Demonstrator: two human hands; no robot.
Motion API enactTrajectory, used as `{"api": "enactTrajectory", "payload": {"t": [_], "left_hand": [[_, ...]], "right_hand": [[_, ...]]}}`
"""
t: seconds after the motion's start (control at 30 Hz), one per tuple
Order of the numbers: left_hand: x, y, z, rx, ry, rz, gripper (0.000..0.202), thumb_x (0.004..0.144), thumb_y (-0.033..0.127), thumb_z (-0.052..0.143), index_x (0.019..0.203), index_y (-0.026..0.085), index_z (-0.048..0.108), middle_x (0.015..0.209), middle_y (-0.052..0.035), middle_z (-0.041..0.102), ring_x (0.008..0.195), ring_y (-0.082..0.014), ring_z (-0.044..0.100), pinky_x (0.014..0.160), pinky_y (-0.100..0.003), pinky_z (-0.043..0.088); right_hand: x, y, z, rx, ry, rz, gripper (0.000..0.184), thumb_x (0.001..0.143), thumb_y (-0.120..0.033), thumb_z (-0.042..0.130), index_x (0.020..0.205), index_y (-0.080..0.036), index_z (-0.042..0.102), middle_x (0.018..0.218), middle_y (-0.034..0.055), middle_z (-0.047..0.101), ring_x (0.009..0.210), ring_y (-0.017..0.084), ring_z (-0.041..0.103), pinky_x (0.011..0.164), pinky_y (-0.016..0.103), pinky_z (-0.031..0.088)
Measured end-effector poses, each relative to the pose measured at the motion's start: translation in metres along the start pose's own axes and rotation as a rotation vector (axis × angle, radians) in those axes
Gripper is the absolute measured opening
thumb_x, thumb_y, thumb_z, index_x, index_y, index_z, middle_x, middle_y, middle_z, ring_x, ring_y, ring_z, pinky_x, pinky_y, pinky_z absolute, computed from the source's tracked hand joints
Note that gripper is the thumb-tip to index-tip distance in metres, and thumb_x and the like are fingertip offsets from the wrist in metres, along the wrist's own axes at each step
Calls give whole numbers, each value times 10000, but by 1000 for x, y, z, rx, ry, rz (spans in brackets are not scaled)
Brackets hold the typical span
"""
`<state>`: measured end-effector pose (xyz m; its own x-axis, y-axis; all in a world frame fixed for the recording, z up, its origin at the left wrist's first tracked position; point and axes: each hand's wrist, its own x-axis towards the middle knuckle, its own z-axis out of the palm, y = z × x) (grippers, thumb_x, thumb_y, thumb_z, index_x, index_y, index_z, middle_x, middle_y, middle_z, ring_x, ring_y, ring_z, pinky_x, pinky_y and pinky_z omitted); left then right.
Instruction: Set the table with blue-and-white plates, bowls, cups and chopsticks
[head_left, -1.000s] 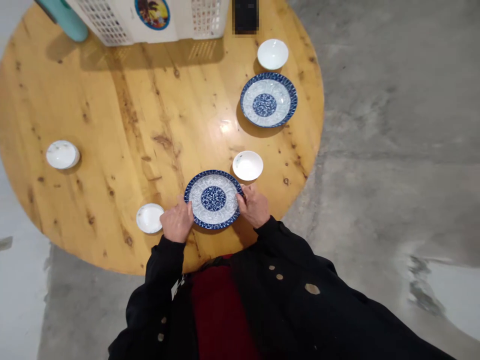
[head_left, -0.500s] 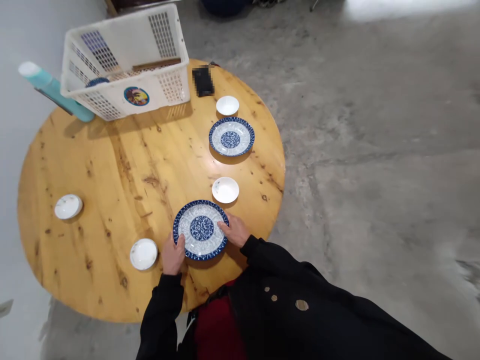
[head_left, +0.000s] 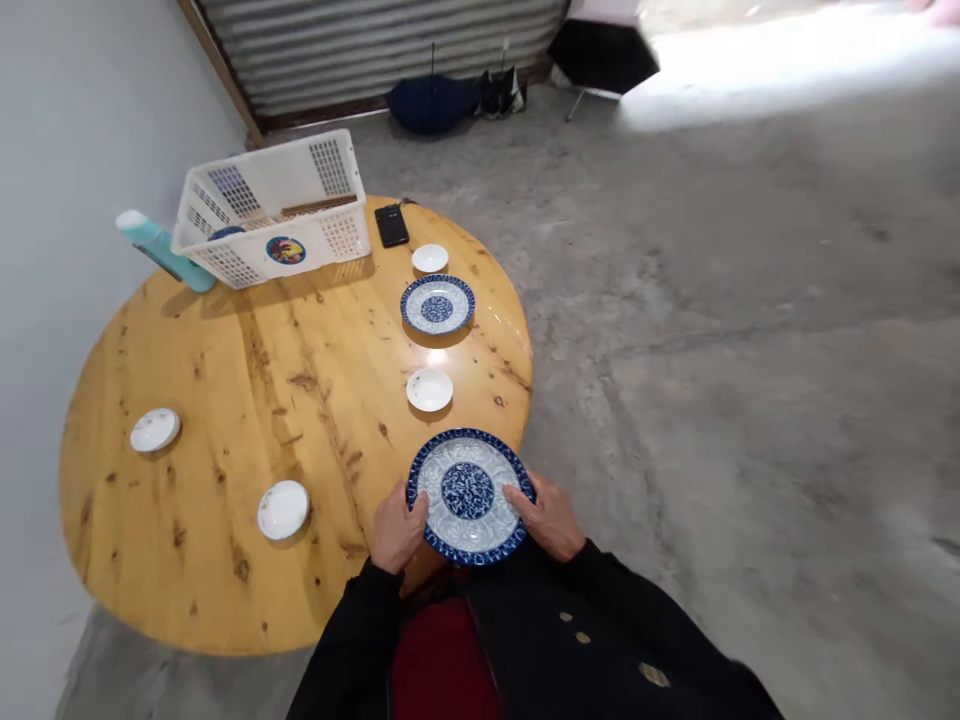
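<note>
A round blue-and-white plate (head_left: 468,490) is held by its rim between my two hands, above the near right edge of the wooden table. My left hand (head_left: 399,525) grips its left side, thumb on top. On the right side, my right hand (head_left: 549,515) is closed on the rim the same way. Fingers beneath the plate are hidden. Just beyond it is a small white bowl (head_left: 430,390). Farther back lie a second blue-and-white plate (head_left: 436,304) and another white bowl (head_left: 430,259). To the left are two more small white bowls, one near (head_left: 283,509) and one far left (head_left: 155,430).
At the back of the round table (head_left: 225,400) stands a white plastic basket (head_left: 330,238) with things inside. A turquoise bottle (head_left: 161,243) leans beside it, and a black phone (head_left: 391,226) lies to its right. Umbrellas (head_left: 431,103) rest on the concrete floor by the corrugated wall.
Both hands have moved the plate rightward and closer to my body, off its spot over the table. The camera view has tilted up, showing more wall and floor.
</note>
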<state>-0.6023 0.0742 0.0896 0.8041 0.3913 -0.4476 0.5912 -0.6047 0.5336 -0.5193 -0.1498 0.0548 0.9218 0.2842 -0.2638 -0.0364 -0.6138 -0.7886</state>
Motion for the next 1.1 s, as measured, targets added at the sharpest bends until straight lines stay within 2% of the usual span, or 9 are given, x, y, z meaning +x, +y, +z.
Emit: {"api": "enactTrajectory", "payload": {"t": [0.13,0.27,0.37,0.5,0.63,0.77,0.87,0.93,1.1], "left_hand": [[-16,21,12,56,-87,97,210,961,306,443,983,189,615,946,-78,723,898,-222,671,783,-297,424],[-32,30,22,84,-175,161,228,951,296,439,985,190,639,990,-80,739,940,-232,681,778,-294,420],[-38,37,25,130,-202,198,237,940,291,441,989,191,650,1011,-86,746,966,-242,687,784,-297,421],[-34,54,25,194,-197,236,265,945,302,422,1011,181,649,1027,-101,750,968,-254,692,781,-308,425],[-19,83,30,226,-167,255,264,939,298,430,1026,180,650,1030,-99,748,968,-255,693,788,-312,433],[3,123,48,221,-138,264,252,932,279,436,1003,179,656,992,-91,745,937,-250,690,781,-311,434],[22,162,68,206,-119,220,260,937,295,436,1023,168,647,968,-91,741,913,-247,686,764,-308,427],[34,191,82,190,-104,177,259,940,306,440,1035,167,636,977,-88,738,920,-243,681,757,-302,419],[60,260,115,132,-52,51,215,939,321,453,950,177,611,919,-66,718,862,-219,662,715,-286,386]], "right_hand": [[-49,11,-20,33,122,83,478,787,-620,468,790,-185,664,750,103,725,722,287,663,694,379,492],[-88,21,-28,28,203,138,471,752,-648,504,691,-203,645,674,92,704,651,280,637,644,376,482],[-104,24,-31,61,242,174,458,720,-652,535,644,-212,637,625,80,684,618,271,623,614,367,481],[-105,25,-40,121,281,218,448,687,-657,564,632,-219,635,610,73,684,610,268,617,598,361,481],[-86,31,-61,173,283,236,452,677,-660,578,649,-216,652,638,83,702,643,283,633,617,366,492],[-51,50,-96,169,283,205,433,682,-646,583,660,-219,655,643,77,703,636,275,628,619,363,492],[-16,68,-135,142,243,183,447,692,-656,561,641,-219,642,605,70,675,614,264,613,601,356,482],[10,81,-166,134,203,162,468,701,-657,553,676,-202,660,647,82,693,652,266,627,627,353,491],[78,105,-241,58,98,101,506,719,-659,548,734,-172,685,674,95,700,672,261,624,661,352,483]]}}
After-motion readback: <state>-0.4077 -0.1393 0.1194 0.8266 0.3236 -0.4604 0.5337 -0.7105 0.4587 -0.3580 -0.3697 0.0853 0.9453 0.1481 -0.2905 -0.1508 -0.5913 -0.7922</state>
